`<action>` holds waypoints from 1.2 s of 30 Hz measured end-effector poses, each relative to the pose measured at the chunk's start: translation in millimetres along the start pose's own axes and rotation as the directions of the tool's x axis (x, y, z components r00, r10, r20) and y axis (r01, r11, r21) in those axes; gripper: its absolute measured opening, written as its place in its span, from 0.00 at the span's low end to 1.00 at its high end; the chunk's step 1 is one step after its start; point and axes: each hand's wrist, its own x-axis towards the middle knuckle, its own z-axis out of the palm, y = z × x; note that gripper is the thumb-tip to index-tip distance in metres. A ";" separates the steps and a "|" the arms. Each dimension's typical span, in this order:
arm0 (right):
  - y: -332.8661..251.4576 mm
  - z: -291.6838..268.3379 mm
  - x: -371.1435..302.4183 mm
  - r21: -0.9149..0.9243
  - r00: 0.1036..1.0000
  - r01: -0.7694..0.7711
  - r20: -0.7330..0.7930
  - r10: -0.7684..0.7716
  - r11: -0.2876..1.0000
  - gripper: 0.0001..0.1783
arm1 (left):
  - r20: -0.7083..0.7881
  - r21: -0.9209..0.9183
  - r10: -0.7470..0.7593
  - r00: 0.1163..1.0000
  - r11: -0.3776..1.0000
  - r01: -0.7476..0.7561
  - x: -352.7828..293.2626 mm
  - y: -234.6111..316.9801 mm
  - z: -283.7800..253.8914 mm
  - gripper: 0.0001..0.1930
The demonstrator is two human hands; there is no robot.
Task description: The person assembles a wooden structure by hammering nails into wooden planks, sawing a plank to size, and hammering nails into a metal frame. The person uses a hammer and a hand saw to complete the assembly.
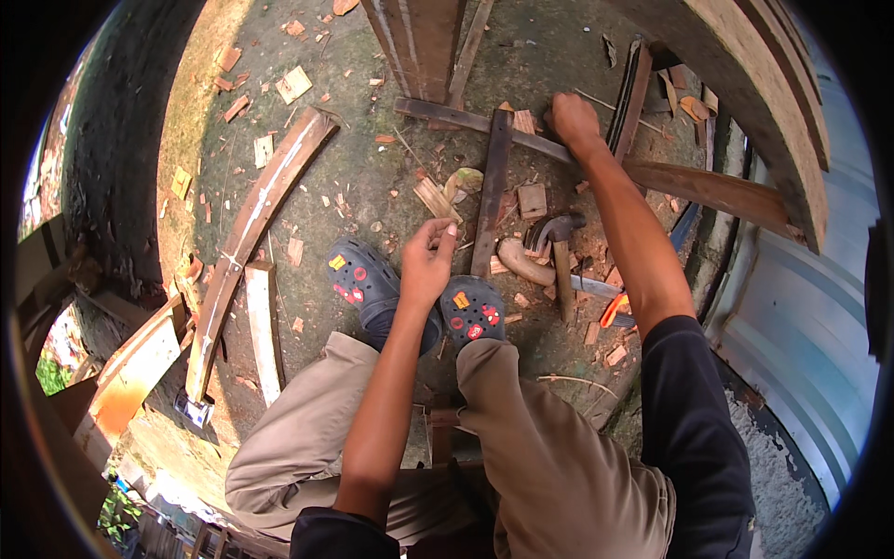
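Observation:
My left hand (427, 258) is closed above my shoes, thumb against the curled fingers; anything pinched there is too small to make out. Farther off and to the right, my right hand (572, 123) is closed beside a dark crosswise wooden strip (466, 116). Its fingertips are turned away, so what they hold, if anything, is hidden. Another dark wooden strip (491, 191) runs from the crosswise one back toward my shoes. Between my arms lie a hammer (563, 270) with a wooden handle, a curved wooden handle (523, 264) and a small wood block (532, 200).
A long board (256, 233) with white streaks lies to the left, next to a shorter board (264, 326). An orange-handled tool (615, 309) lies under my right forearm. Wooden beams (736, 102) rise at right before corrugated metal sheeting (801, 326). Wood chips litter the ground.

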 end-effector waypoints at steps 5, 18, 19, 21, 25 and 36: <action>-11.8 -52.5 -27.0 0.452 0.966 -0.024 -0.220 0.137 0.892 0.12 | 0.000 -0.051 0.024 1.000 0.998 -0.024 0.9 19.1 9.3 0.15; -99.3 -44.2 -233.5 0.943 0.966 -0.256 0.246 0.073 0.212 0.09 | 0.112 -0.259 -0.312 0.944 0.907 0.331 -23.2 44.9 55.6 0.16; -100.0 -46.1 -234.4 0.919 0.972 -0.234 0.228 0.056 0.319 0.10 | 0.114 -0.305 -0.360 0.926 0.874 0.378 -24.6 44.4 52.4 0.16; -101.1 -52.6 -233.9 0.923 0.968 -0.232 0.252 -0.023 0.307 0.10 | 0.122 -0.380 -0.402 0.907 0.825 0.417 -23.6 41.5 46.0 0.16; -102.8 -56.5 -233.4 0.922 0.986 -0.132 0.159 -0.045 0.364 0.12 | 0.012 -0.440 -0.408 0.913 0.818 0.371 -15.4 36.1 41.8 0.17; -67.4 -15.4 -284.4 0.888 0.865 -0.457 0.456 0.209 -0.044 0.08 | 0.060 -0.517 -0.259 0.964 0.818 0.252 14.8 40.3 37.6 0.15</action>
